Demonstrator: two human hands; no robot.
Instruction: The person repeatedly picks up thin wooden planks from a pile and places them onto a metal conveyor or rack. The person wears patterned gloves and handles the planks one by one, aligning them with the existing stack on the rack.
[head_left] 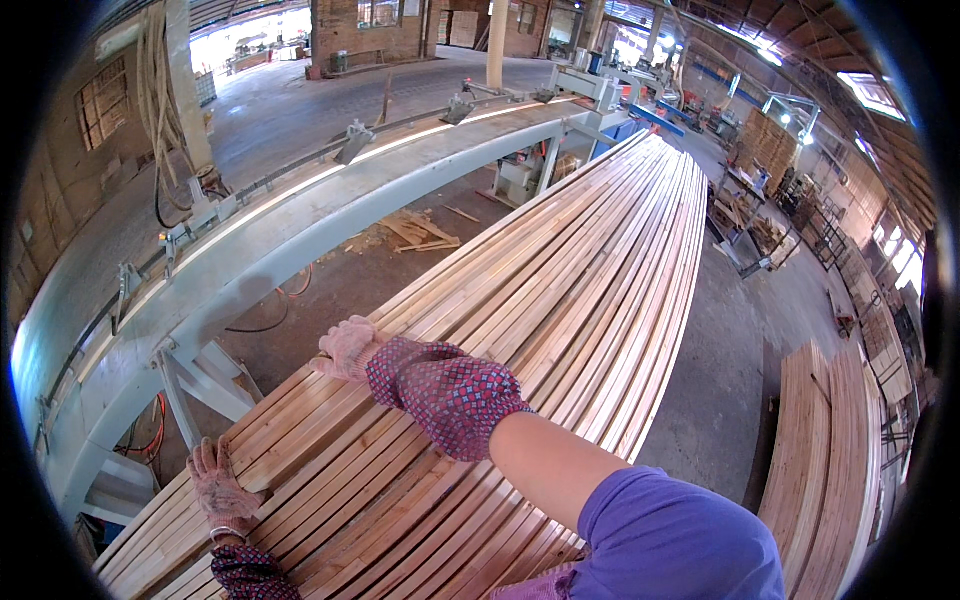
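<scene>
A long stack of narrow wooden strips (560, 290) runs away from me, laid side by side. My right hand (348, 348), in a pale work glove, reaches across to the stack's left edge. Its fingers curl over the outermost strips. Closer to me, my left hand (222, 487), in a soiled glove, rests on top of the strips near the same edge. The left fingers stretch forward and its thumb stands apart. Patterned sleeve covers are on both forearms; the underside of each hand is hidden.
Along the left runs a long grey machine bed (250, 240) with metal clamps. Scrap wood (420, 232) lies on the floor beyond the stack. Another pile of boards (815, 440) stands at the right. Cables hang on the left wall.
</scene>
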